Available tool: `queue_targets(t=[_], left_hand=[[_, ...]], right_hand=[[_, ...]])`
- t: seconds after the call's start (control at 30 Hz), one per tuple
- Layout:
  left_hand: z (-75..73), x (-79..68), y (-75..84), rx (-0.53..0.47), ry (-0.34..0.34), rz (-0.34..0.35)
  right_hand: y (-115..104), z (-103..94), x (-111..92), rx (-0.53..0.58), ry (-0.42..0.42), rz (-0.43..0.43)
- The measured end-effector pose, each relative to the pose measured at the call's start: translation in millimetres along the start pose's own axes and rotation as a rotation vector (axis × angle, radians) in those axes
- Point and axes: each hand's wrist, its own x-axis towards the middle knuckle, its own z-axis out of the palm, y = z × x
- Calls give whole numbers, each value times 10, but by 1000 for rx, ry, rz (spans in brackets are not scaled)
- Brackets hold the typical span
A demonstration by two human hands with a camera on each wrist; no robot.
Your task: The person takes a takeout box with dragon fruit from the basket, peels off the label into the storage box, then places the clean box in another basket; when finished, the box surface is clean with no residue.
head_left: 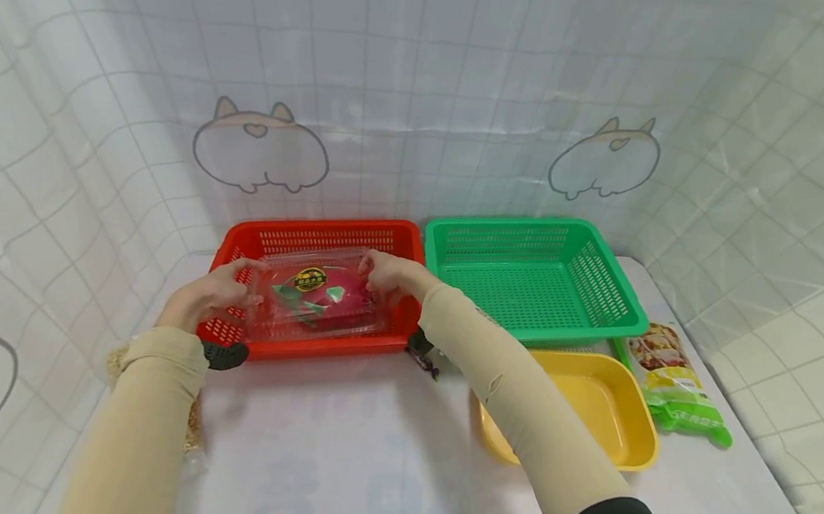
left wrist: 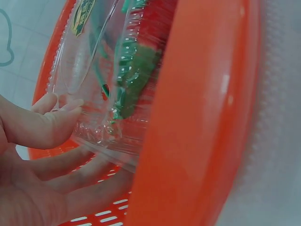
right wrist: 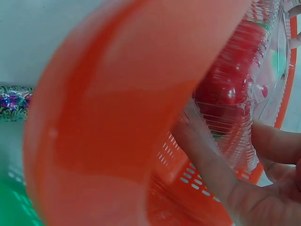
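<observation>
A clear plastic clamshell box (head_left: 324, 325) with a black-and-yellow label lies inside the red basket (head_left: 331, 347). Through its walls show a glossy red item (right wrist: 235, 70) and green leaf-like pieces (left wrist: 136, 75). My left hand (head_left: 216, 294) holds the box's left end, thumb on the upper side and the other fingers reaching beneath it. At the opposite end my right hand (head_left: 393, 276) grips the box between thumb and index finger. Both hands are within the basket's rim, and that rim hides part of the box in each wrist view.
Right of the red basket stands a green basket (head_left: 534, 338), with a yellow basin (head_left: 608, 404) in front of it. A green-and-yellow food packet (head_left: 680, 405) lies at the far right. Beside the left forearm is a bag of grain-like bits (head_left: 193, 431). A shiny patterned wrapper (right wrist: 14, 101) lies near the red basket.
</observation>
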Motion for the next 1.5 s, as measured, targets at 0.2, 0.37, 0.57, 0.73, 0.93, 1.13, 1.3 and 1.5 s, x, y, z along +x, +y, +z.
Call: queue_targets(t=[0.2,0.37,0.57,0.73,0.93,1.13,1.3,1.5], left_hand=[[15,34,6,36,-2,5],[11,37,13,61,15,18],[-10,27,31,52,43,49],[-18,32,26,66,75,52],[4,50,38,17,113,64],[15,23,75,-13,131,71],[15,17,102,-18,147,77],[72,19,168,-40,201,75]], right_hand=[[38,-5,13,10,7,2],[45,9,5,36,40,1],[52,28,-11,75,92,-12],[63,28,-41,96,113,-28],[79,21,-79,109,147,-46],[85,9,-105,120,181,-61],[74,-10,-128,135,200,-58],[61,-52,-176,179,231,-64]])
